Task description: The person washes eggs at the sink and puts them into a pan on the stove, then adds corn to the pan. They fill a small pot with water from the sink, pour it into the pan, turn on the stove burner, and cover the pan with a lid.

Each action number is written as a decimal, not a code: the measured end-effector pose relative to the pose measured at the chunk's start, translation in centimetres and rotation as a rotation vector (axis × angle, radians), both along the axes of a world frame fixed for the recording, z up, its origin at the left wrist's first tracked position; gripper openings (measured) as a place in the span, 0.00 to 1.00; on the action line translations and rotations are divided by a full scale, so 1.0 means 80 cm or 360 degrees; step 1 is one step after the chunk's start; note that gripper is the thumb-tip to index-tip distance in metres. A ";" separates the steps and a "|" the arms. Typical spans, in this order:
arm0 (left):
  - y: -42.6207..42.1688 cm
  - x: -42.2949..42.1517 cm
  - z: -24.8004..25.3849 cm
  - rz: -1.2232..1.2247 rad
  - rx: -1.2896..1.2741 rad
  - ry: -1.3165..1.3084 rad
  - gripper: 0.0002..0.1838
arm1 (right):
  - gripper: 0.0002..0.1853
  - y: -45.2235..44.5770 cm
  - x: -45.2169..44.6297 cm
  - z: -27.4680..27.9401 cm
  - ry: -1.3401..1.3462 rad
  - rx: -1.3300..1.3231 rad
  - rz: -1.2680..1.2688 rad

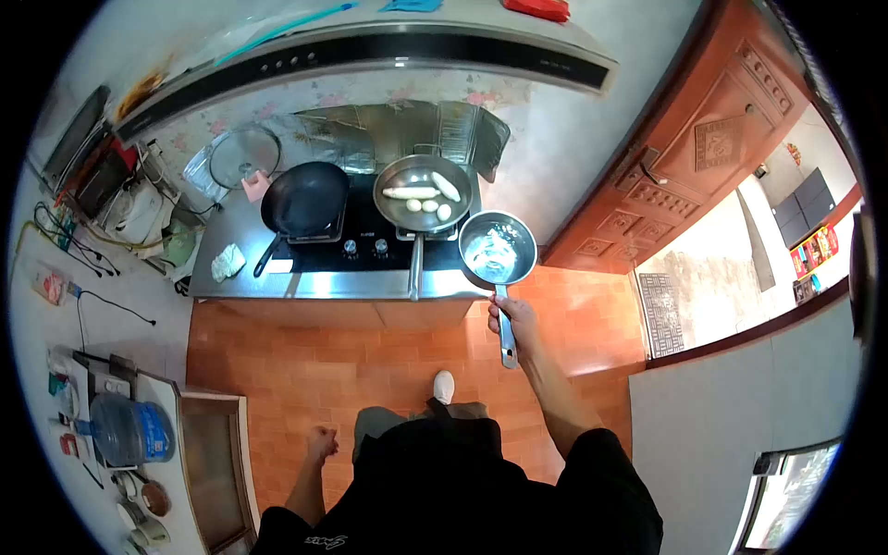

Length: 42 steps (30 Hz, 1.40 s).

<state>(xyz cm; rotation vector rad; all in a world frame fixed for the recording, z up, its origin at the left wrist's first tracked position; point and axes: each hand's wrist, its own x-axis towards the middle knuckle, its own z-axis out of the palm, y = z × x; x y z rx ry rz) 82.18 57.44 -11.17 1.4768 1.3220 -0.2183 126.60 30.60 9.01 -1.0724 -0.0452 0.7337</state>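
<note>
My right hand (515, 324) is closed round the handle of a steel saucepan (498, 248), which holds what looks like clear water and is held level at the right end of the stove. Left of it, a steel frying pan (423, 192) on the right burner holds two long pale pieces and several small round white ones. A black wok (306, 199) sits on the left burner. My left hand (321, 444) hangs low by my side with its fingers curled, and what it holds, if anything, is too small to make out.
A white cloth (228, 263) and a glass lid (245, 158) are at the counter's left. The range hood (370, 57) hangs above. A wooden door (684, 139) stands open at the right. A water bottle (131, 430) lies at the lower left.
</note>
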 end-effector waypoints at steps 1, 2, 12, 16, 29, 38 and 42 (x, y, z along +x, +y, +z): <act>0.001 0.001 -0.004 0.0038 -0.0080 -0.0006 0.08 | 0.10 0.012 0.029 -0.006 -0.0011 -0.0006 0.0068; 0.000 0.003 -0.006 0.0082 -0.0165 -0.0013 0.08 | 0.10 0.026 0.056 -0.006 -0.0028 0.0006 0.0080; 0.108 0.148 -0.055 -0.0329 -0.0375 0.0101 0.10 | 0.08 0.140 0.202 -0.030 -0.0072 -0.0172 0.0127; 0.181 0.217 -0.047 -0.0275 -0.0292 -0.0011 0.10 | 0.09 0.168 0.223 -0.032 -0.0085 -0.0251 0.0076; 0.261 0.240 -0.075 -0.0347 -0.0402 0.0034 0.08 | 0.12 0.207 0.238 -0.023 -0.0226 -0.0552 -0.0031; 0.240 0.236 -0.074 -0.0295 -0.0417 0.0061 0.09 | 0.15 0.211 0.243 -0.020 -0.0326 -0.0700 -0.0051; 0.239 0.243 -0.077 -0.0380 -0.0353 -0.0029 0.08 | 0.15 0.212 0.245 -0.021 -0.0331 -0.0690 -0.0045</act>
